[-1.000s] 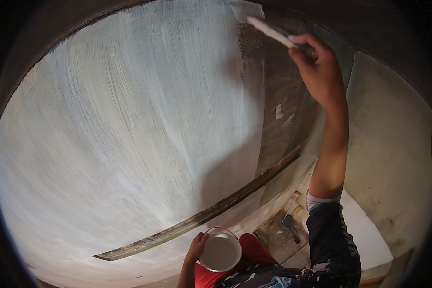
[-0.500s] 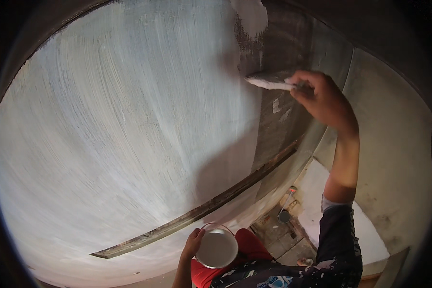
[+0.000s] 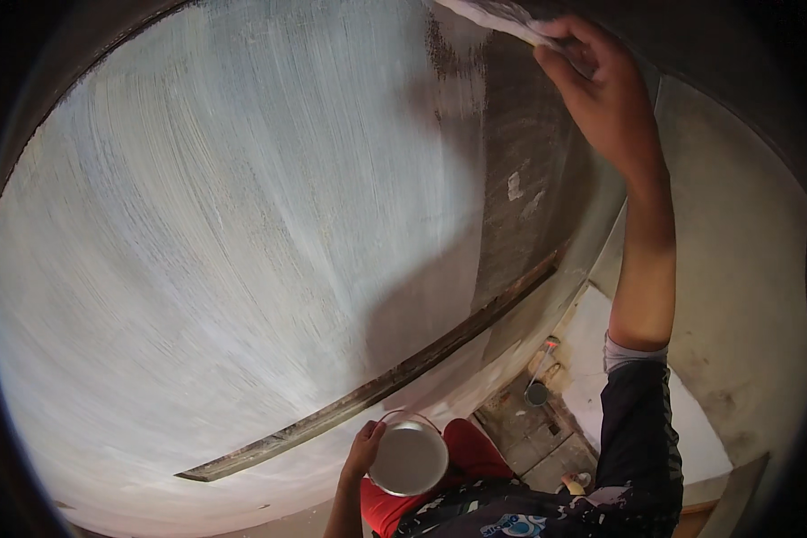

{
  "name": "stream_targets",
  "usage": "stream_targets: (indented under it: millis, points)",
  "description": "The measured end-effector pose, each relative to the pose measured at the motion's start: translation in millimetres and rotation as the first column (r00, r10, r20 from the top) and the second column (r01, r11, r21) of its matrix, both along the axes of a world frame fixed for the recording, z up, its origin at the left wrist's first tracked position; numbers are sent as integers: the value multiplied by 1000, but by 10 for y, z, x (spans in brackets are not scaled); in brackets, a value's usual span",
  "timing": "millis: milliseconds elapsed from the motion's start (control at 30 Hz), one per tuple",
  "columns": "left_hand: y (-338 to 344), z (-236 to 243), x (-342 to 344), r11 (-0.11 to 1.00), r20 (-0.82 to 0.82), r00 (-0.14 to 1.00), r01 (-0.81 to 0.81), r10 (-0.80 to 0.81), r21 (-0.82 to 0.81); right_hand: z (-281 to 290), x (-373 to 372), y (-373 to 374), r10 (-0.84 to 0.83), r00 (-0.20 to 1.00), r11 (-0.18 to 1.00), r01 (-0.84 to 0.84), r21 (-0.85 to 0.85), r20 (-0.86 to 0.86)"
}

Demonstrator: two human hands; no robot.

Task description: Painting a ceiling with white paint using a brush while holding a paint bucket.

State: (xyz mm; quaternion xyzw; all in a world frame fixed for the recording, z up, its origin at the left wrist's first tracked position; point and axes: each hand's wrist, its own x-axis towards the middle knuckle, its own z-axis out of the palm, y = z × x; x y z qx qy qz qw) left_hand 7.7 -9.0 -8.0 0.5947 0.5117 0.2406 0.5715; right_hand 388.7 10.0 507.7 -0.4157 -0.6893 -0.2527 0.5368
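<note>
High up at the top edge of the view, my right hand [image 3: 605, 103] is closed around a wide, flat paintbrush [image 3: 498, 20] whose bristles are coated white. The brush lies against the upper part of the wall [image 3: 242, 206], which is streaked with pale paint. Below the brush runs a darker, brown-grey strip [image 3: 516, 134] with a ragged paint edge at its top and a few white patches. Low down, in front of my red trousers, my left hand [image 3: 364, 448] grips a round metal pail [image 3: 408, 492] by its side. The pail has a thin wire handle and something pale grey inside.
A long dark slot [image 3: 368, 391] slants across the lower wall. To the right, a corner meets a stained, bare wall [image 3: 726, 269]. On the tiled floor [image 3: 538, 457] far below stand a small dark container [image 3: 536, 394] and a white sheet-like panel [image 3: 699, 430].
My right hand has carried the brush upward along the wall, from beside the dark strip's middle to the top edge. The left hand and pail have barely moved.
</note>
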Motion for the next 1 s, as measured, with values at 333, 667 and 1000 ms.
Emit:
stream_targets:
  millis: [333, 667, 1000]
  points:
    - [-7, 2, 41, 1000, 42, 999, -11, 9, 29, -649, 216, -151, -34, 993, 930, 73, -361, 113]
    - [-11, 68, 20, 999, 21, 1000, -8, 7, 51, 9, -181, -72, -158, 985, 919, 172, -355, 67]
    - [-27, 66, 11, 998, 22, 1000, -9, 8, 60, -442, -348, 4, -173, 984, 966, 164, -200, -33]
